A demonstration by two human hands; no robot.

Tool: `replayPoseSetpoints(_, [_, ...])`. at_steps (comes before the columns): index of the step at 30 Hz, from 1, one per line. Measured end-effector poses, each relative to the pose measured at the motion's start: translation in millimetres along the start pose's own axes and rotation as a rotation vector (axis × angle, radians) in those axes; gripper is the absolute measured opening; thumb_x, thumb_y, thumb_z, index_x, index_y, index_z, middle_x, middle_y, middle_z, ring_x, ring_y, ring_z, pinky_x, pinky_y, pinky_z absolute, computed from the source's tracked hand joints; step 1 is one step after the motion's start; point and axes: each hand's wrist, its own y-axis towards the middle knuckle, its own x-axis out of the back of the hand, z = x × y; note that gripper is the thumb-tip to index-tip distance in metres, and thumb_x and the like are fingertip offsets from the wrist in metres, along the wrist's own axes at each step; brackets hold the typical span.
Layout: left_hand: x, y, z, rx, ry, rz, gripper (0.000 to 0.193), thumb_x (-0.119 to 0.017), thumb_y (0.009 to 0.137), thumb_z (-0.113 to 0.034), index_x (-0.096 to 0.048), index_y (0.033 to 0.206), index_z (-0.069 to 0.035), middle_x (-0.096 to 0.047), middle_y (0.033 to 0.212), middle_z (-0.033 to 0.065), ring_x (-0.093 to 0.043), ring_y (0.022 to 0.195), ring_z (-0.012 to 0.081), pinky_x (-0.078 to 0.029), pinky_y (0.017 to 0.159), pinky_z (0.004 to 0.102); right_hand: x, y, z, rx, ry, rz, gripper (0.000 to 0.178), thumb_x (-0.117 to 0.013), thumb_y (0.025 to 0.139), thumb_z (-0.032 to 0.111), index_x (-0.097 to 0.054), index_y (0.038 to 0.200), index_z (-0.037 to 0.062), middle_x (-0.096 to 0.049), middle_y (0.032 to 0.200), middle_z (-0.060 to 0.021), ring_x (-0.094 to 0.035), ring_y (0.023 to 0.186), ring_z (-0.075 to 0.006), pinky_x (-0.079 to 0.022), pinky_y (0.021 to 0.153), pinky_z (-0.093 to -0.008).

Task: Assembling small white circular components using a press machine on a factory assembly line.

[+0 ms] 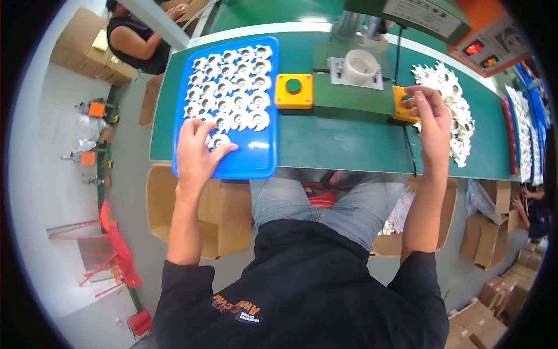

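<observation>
My left hand (196,152) is over the near part of a blue tray (250,156). Its thumb and fingers close round a white, star-edged plastic part (218,141) with a round hub, just below the rows of similar parts (239,100). My right hand (433,116) is raised in front of the right yellow button box (400,106), partly covering it. Its fingers are bent in toward the thumb, and whatever is between them is hidden. Whether the fingertips touch the box I cannot tell.
A green press (354,99) with a white ring fixture (360,65) stands between the button boxes; the left yellow box (294,100) shows a green button. Loose white parts (459,125) lie heaped at right. Cardboard boxes (224,215) sit below the bench. Another person (136,41) works at far left.
</observation>
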Motion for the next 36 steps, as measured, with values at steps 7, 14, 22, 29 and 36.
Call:
replayPoseSetpoints(7, [-18,38,-44,-0.166,-0.192,0.08,0.047,-0.085,0.085,-0.019,-0.071,0.124,0.002,-0.064,0.126,0.017,-0.061,0.113,0.0362,-0.05,0.098,0.0453,0,-22,-33,0.401,-0.622,-0.138,0.025,-0.074,0.093,0.016,-0.07,0.113,0.0012,-0.069,0.119,-0.0181,-0.064,0.111,-0.0385,-0.051,0.098,-0.0455])
replayPoseSetpoints(14, [-40,71,-91,-0.466,-0.133,0.071,0.05,-0.08,0.087,-0.019,-0.068,0.131,0.0,-0.068,0.135,0.0141,-0.057,0.124,0.0381,-0.047,0.108,0.0475,-4,-23,-39,0.454,-0.806,-0.196,0.037,-0.08,0.088,0.023,-0.071,0.117,0.003,-0.063,0.122,-0.0206,-0.062,0.109,-0.0399,-0.049,0.094,-0.0504])
replayPoseSetpoints(22, [-35,83,-104,-0.487,-0.105,0.109,0.046,-0.079,0.089,-0.016,-0.068,0.13,0.001,-0.07,0.124,0.0154,-0.059,0.112,0.0369,-0.049,0.101,0.0459,10,-21,-38,0.351,-0.759,-0.092,0.034,-0.077,0.093,0.025,-0.073,0.118,0.0024,-0.062,0.126,-0.0161,-0.06,0.117,-0.0349,-0.048,0.101,-0.0447])
replayPoseSetpoints(29, [-34,92,-110,-0.451,-0.243,0.012,0.042,-0.08,0.084,-0.008,-0.071,0.124,0.004,-0.071,0.118,0.0168,-0.061,0.105,0.0347,-0.052,0.095,0.0434,59,-38,-77,0.104,-0.733,-0.416,0.026,-0.078,0.087,0.019,-0.074,0.108,0.0048,-0.066,0.109,-0.0178,-0.064,0.103,-0.0371,-0.052,0.09,-0.0467])
replayPoseSetpoints(36, [-36,102,-139,-0.466,-0.358,0.032,0.037,-0.08,0.084,-0.009,-0.073,0.119,0.002,-0.069,0.113,0.0153,-0.062,0.103,0.0332,-0.052,0.092,0.0425,58,-44,-94,0.17,-0.895,-0.449,0.022,-0.083,0.082,0.022,-0.074,0.093,0.0051,-0.066,0.102,-0.0145,-0.065,0.097,-0.0343,-0.051,0.088,-0.0471])
